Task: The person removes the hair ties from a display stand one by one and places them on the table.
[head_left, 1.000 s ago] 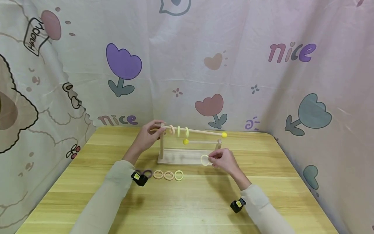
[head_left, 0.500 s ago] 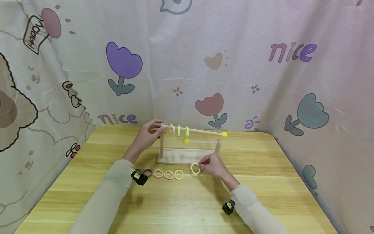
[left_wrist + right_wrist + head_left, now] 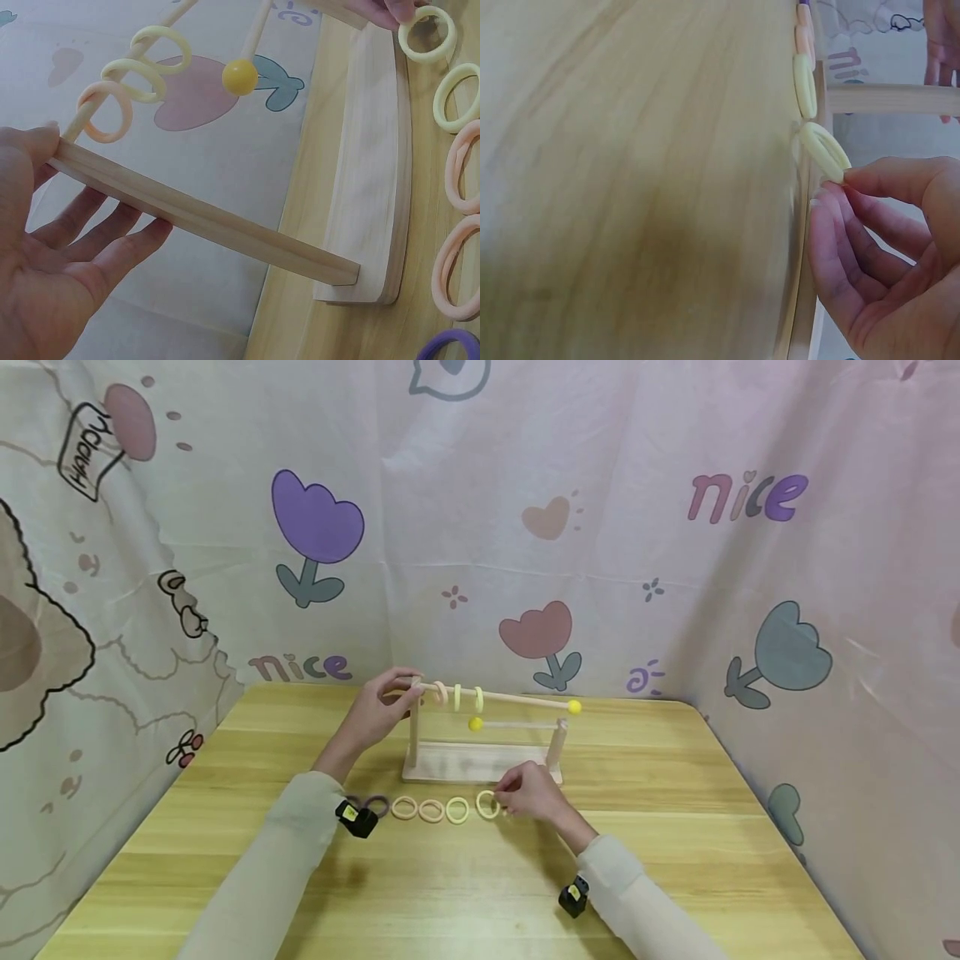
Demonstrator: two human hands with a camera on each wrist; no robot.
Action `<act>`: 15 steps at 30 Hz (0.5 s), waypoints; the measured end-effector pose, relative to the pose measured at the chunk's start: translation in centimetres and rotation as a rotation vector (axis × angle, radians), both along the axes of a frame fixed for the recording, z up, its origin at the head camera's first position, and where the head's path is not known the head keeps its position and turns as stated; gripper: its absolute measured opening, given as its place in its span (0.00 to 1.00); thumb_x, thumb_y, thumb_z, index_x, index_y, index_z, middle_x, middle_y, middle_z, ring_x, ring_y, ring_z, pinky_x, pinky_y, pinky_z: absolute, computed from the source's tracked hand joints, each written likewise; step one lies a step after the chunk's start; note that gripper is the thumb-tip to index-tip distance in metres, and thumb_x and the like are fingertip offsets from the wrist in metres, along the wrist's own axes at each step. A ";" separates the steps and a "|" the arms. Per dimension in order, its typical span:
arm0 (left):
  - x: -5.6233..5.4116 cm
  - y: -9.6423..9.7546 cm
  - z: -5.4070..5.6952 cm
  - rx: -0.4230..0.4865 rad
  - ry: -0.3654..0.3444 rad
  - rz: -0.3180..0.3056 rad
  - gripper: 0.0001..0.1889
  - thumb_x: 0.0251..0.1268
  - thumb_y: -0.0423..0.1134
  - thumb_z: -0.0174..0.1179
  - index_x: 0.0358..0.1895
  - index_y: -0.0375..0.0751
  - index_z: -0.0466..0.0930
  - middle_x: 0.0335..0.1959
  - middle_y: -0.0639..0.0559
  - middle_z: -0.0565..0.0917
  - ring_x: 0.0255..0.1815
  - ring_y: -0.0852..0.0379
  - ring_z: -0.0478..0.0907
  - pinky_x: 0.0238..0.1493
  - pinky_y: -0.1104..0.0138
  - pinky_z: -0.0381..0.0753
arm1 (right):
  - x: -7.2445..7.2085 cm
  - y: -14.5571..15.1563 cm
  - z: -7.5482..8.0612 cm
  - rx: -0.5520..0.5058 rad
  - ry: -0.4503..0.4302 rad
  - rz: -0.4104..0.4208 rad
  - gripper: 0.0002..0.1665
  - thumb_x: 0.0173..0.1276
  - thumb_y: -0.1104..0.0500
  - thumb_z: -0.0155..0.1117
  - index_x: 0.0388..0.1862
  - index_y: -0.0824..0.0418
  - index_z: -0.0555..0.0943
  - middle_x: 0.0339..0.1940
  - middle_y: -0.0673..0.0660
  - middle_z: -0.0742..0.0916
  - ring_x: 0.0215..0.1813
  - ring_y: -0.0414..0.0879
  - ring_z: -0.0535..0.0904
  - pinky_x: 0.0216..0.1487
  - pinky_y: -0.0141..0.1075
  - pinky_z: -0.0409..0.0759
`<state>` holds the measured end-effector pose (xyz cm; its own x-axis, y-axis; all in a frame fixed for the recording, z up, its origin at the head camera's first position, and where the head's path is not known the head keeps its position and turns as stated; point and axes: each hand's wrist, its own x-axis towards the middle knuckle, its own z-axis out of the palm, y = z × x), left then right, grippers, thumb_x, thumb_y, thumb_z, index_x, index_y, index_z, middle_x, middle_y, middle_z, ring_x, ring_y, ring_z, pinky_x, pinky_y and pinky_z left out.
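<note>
My left hand (image 3: 381,706) grips the top of the left post (image 3: 202,214) of a wooden stand, its thumb by the upper rod (image 3: 528,700). On that rod hang a peach ring (image 3: 106,137) and two pale yellow rings (image 3: 135,96). Between the thumb and fingertips of my right hand (image 3: 534,793) is a pale yellow ring (image 3: 823,154), tilted close over the table in front of the stand's base (image 3: 465,762). Beside it lies a row of rings: a yellow ring (image 3: 448,812), two peach rings (image 3: 437,289) and purple rings (image 3: 377,816), partly hidden by the left wrist camera.
The stand's lower rod (image 3: 517,725) reaches left from the shorter right post (image 3: 557,745) and ends in a yellow ball (image 3: 476,724). Another yellow ball (image 3: 574,707) caps the upper rod. Behind the wooden table (image 3: 450,893) hangs a printed cloth (image 3: 450,527).
My right hand has carried the yellow ring left and down, from in front of the stand's base to the right end of the ring row. The left hand keeps its hold on the post.
</note>
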<state>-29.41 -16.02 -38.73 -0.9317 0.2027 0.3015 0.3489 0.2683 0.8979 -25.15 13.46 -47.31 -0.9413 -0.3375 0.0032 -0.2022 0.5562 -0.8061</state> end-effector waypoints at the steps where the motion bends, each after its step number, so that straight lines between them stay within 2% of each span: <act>1: 0.0 0.0 0.0 -0.001 0.000 -0.001 0.21 0.79 0.44 0.58 0.66 0.36 0.75 0.59 0.29 0.81 0.59 0.31 0.83 0.60 0.49 0.86 | 0.0 -0.1 0.0 0.001 0.000 -0.002 0.03 0.64 0.69 0.71 0.32 0.67 0.89 0.24 0.58 0.90 0.20 0.40 0.83 0.21 0.29 0.83; 6: -0.1 0.1 0.1 0.003 -0.007 0.002 0.21 0.79 0.44 0.59 0.65 0.36 0.75 0.58 0.28 0.82 0.59 0.31 0.83 0.60 0.47 0.86 | 0.1 -0.4 -0.2 0.002 -0.004 -0.005 0.03 0.63 0.68 0.72 0.31 0.68 0.89 0.23 0.58 0.90 0.20 0.42 0.84 0.21 0.30 0.83; 11: -0.1 0.1 0.2 0.004 -0.009 0.000 0.20 0.79 0.44 0.59 0.65 0.37 0.75 0.57 0.30 0.82 0.59 0.30 0.83 0.60 0.47 0.86 | 0.1 -0.6 -0.4 0.029 0.014 -0.008 0.06 0.63 0.65 0.73 0.30 0.69 0.89 0.23 0.57 0.90 0.19 0.40 0.82 0.21 0.29 0.82; 15: -0.1 0.1 0.2 0.005 -0.013 -0.002 0.20 0.79 0.43 0.58 0.65 0.37 0.75 0.58 0.30 0.82 0.59 0.31 0.83 0.60 0.47 0.86 | 0.1 -0.8 -0.5 0.050 0.007 -0.021 0.04 0.63 0.66 0.73 0.30 0.66 0.89 0.22 0.55 0.90 0.18 0.38 0.81 0.21 0.29 0.81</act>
<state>-29.51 -15.95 -38.54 -0.9352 0.2031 0.2900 0.3374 0.2627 0.9040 -25.03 12.70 -47.79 -0.9482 -0.3175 -0.0062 -0.1957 0.5998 -0.7758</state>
